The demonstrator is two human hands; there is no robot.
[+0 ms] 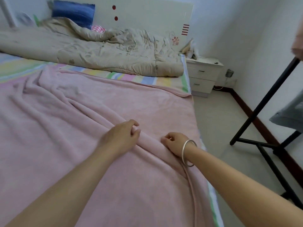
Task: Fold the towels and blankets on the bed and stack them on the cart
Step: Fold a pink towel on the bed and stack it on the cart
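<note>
The pink blanket (78, 122) lies spread across the near half of the bed (165, 82), rumpled, with long wrinkles running from the far left towards me and its right edge at the side of the mattress. A raised fold runs diagonally through it, and both my hands are on that ridge. My left hand (121, 135) sits palm down over the fold, its fingers (133, 123) curled and pinching the cloth against the thumb. My right hand (173, 143) is just to the right of it, lower on the same ridge, its fingers (165, 138) curled in and nipping the blanket too; a silver bangle (188, 153) circles that wrist. The two hands are near each other but apart. Beyond the blanket a striped pastel sheet (19, 66) shows, and past that a crumpled beige quilt (98, 49) is bunched along the white headboard (147, 15), with a blue pillow (73, 13) behind it. A white nightstand (203, 74) stands right of the bed head. On the floor (218, 115) to my right stands a black metal frame (262, 104), with grey cloth (288, 115) beside it at the picture's edge.
</note>
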